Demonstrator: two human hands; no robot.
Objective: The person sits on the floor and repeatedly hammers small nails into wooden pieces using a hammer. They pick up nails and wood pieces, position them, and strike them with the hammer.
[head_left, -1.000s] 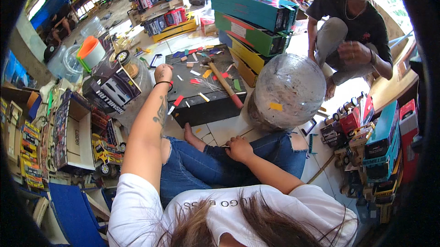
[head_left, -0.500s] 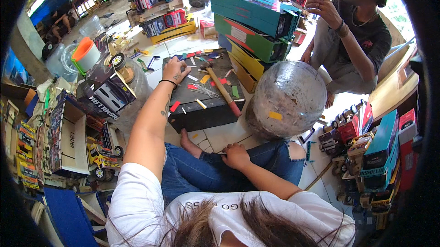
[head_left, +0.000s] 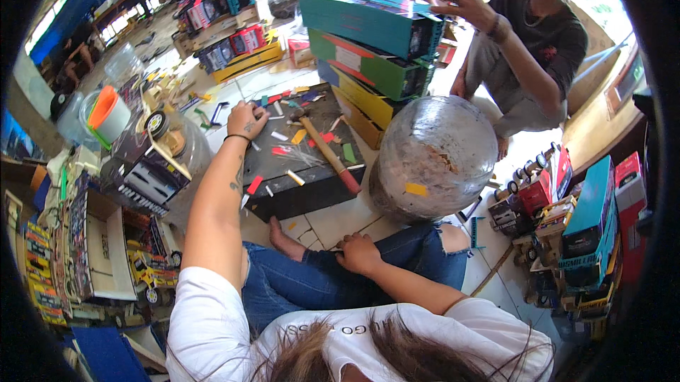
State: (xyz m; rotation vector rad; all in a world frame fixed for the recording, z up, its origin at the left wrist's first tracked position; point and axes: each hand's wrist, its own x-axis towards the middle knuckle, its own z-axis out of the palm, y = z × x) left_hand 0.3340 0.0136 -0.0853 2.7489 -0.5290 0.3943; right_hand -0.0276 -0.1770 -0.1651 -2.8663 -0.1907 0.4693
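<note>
A black box (head_left: pixel 304 198) stands on the tiles in front of me, strewn with small red, white, yellow and green pieces. Across its top lies a hammer (head_left: pixel 322 147) with a wooden, red-ended handle. At the far left corner of the box, my left hand (head_left: pixel 246 121) is closed; a thin pale strip (head_left: pixel 240 89) shows just beyond its fingers, and what they grip is hidden. My right hand (head_left: pixel 359 254) rests on my jeans leg (head_left: pixel 404 247), fingers loosely bent and apparently holding nothing.
Stacked long boxes (head_left: pixel 358 24) rise behind the black box. A cloudy plastic-wrapped drum (head_left: pixel 435 162) stands to its right, with a seated person (head_left: pixel 538 49) beyond. Toy trucks (head_left: pixel 152 265) and boxes crowd the left; more toy vehicles (head_left: pixel 538 198) fill the right.
My left hand has drawn closed and moved to the box's far left corner. The whole view has shifted slightly. The other person's raised hand has moved left, near the stacked boxes.
</note>
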